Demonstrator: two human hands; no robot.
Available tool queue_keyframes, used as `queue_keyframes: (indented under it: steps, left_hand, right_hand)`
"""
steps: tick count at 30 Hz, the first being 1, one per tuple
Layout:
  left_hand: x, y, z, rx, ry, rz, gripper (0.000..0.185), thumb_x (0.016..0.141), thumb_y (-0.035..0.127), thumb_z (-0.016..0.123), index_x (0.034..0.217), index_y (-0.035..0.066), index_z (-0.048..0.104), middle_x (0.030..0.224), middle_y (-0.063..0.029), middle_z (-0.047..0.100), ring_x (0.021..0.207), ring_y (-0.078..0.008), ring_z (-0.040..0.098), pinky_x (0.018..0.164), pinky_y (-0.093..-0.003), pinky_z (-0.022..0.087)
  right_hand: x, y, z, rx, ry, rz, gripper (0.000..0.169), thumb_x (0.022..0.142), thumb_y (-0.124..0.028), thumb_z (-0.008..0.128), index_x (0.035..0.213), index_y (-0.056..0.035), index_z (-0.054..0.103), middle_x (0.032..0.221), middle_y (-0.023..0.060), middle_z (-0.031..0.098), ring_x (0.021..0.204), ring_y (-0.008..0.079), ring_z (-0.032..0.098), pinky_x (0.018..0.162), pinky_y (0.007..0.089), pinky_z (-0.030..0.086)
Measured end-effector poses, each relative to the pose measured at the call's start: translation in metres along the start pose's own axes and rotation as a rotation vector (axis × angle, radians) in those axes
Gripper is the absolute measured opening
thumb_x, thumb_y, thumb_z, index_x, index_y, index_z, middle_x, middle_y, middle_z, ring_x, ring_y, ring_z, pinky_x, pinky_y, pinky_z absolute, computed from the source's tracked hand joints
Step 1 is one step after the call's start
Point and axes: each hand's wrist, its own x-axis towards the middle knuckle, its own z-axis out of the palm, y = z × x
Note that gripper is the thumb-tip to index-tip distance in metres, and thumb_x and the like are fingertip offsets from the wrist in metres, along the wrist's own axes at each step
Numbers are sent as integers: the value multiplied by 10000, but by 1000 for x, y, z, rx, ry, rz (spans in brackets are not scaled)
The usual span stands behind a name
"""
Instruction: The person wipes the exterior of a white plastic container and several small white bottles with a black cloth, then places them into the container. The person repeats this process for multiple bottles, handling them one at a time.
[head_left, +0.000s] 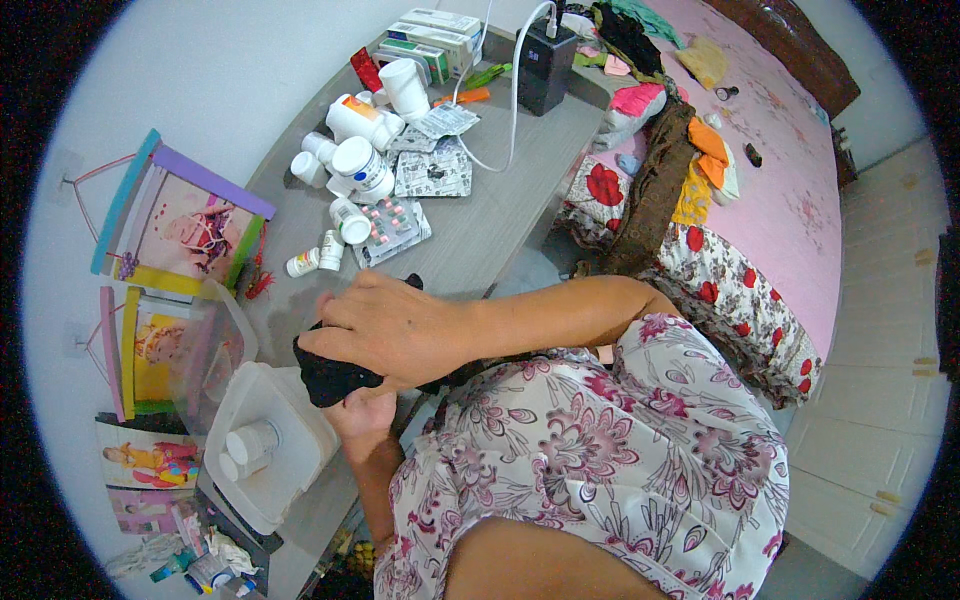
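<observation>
A bunched black cloth (330, 375) is held over the grey desk, in front of the floral garment. My right hand (397, 322) lies across it from above, fingers curled around it. Below, my left hand (367, 412) grips its lower edge, palm partly turned up; some of its fingers are hidden. Close to both hands stands a translucent plastic box (319, 427) with white bottles (253, 441) inside. A clear lid (244, 322) leans beside the box. Small pill bottles (303, 262) and a blister pack of capsules (390, 225) lie just beyond my right hand.
White medicine bottles (364, 166), foil packets (435, 171) and medicine boxes (435, 34) crowd the desk. A white cable runs to a black power bank (544, 67). Picture frames (202, 180) hang on the wall. A bed with clothes (787, 187) is at the right.
</observation>
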Motion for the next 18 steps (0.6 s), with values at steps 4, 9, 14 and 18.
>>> queue_keyframes:
  steps: [4, 9, 14, 18]
  left_hand:
    - [-13, 1, -7, 161, 44, -30, 603, 846, 298, 495, 1367, 62, 306, 1254, -80, 462, 1174, -213, 443, 1021, -378, 311]
    - [-14, 9, 12, 109, 49, -70, 608, 847, 299, 492, 1374, 68, 297, 1256, -78, 462, 1179, -210, 438, 1025, -380, 304]
    - [-2, 8, 25, 19, 103, -109, 614, 848, 300, 490, 1381, 73, 289, 1258, -75, 461, 1184, -207, 433, 1030, -382, 296]
    - [3, 6, 10, -167, -52, -90, 623, 849, 310, 487, 1393, 90, 276, 1262, -70, 460, 1196, -204, 422, 1033, -385, 290]
  right_hand:
    - [10, 8, -2, 257, -65, -122, 586, 614, -359, 703, 1095, -84, 509, 935, 129, 562, 862, 308, 566, 750, 413, 408]
    - [17, 10, -7, 395, -133, -124, 608, 615, -416, 709, 1091, -95, 510, 944, 121, 601, 850, 358, 583, 712, 451, 458]
    - [7, 18, -7, 431, -224, 37, 658, 599, -379, 723, 1139, -87, 486, 1006, 121, 573, 875, 361, 559, 718, 444, 440]
    - [-3, 16, 7, 220, 13, -2, 674, 597, -377, 727, 1149, -80, 480, 966, 117, 540, 857, 322, 542, 712, 411, 402]
